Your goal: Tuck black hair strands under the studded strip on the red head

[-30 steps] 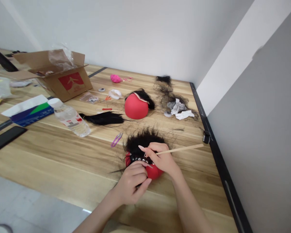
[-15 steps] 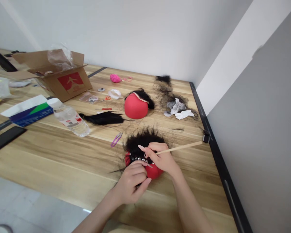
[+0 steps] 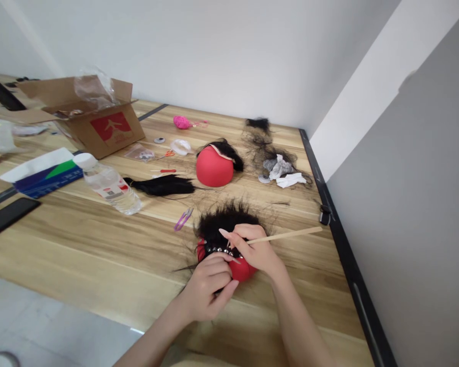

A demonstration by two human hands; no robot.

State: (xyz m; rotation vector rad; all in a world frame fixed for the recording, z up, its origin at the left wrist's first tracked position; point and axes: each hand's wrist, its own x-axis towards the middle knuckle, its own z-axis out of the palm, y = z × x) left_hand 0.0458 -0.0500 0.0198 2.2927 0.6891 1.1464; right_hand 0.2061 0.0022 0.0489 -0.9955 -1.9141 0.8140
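Note:
A red dome-shaped form lies near the table's front, topped with short black hair and a row of round silver pin heads. My left hand grips its near left side, fingers curled over the edge by the pins. With closed fingers, my right hand holds a thin wooden stick like a pen, its back end pointing right. The stick's tip is hidden among my fingers and the hair, just above the pin row.
Behind stands a second red dome with black hair. A hair bundle, purple thread snips and a water bottle lie to the left. Farther back is an open cardboard box. Loose hair and crumpled tissue lie back right.
The back end of the wooden stick has dipped and shifted slightly right. My right hand has barely moved, and my left hand stays in place on the red form.

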